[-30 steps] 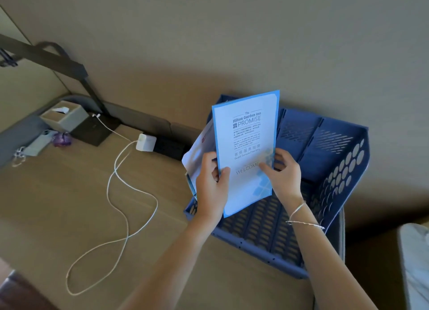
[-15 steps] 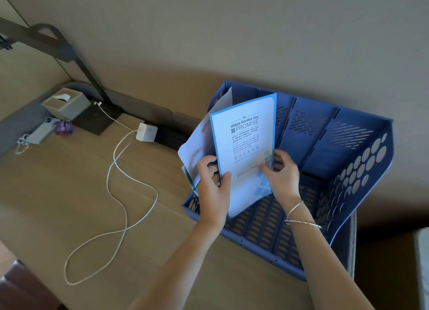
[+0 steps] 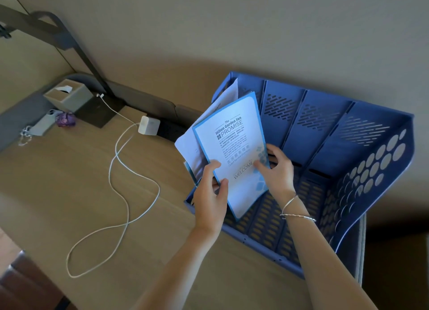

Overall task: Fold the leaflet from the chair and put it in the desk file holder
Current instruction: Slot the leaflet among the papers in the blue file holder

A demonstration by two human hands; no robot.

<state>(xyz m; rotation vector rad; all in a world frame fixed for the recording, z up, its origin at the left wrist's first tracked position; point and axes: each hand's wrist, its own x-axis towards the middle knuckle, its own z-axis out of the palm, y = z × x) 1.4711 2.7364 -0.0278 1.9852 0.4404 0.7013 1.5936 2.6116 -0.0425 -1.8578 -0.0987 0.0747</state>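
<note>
Two bare hands hold a blue-bordered leaflet point(image 3: 234, 152) over the left end of a blue plastic desk file holder point(image 3: 362, 179) standing on a wooden desk point(image 3: 58, 193) against a beige wall; the left hand point(image 3: 210, 193) pinches the leaflet's lower left edge, thumb on the printed face and fingers curled behind; the right hand point(image 3: 277, 173) clamps the right edge, thumb on the front and fingers spread behind the sheet; thin bracelets point(image 3: 294, 210) circle the right wrist. The leaflet, tilted with its top leaning toward the holder's leftmost slot, reads "Hilton Garden Inn Promise" and "Welcome"; its lower corner hangs above the perforated floor of the holder. Other white papers point(image 3: 192, 152) stand just behind it in the leftmost compartment. To the left, a white charger point(image 3: 149, 125) sits plugged in at the desk's back edge; its cable point(image 3: 120, 193) loops across the desk; a tissue box point(image 3: 67, 96) stands in the far corner.
</note>
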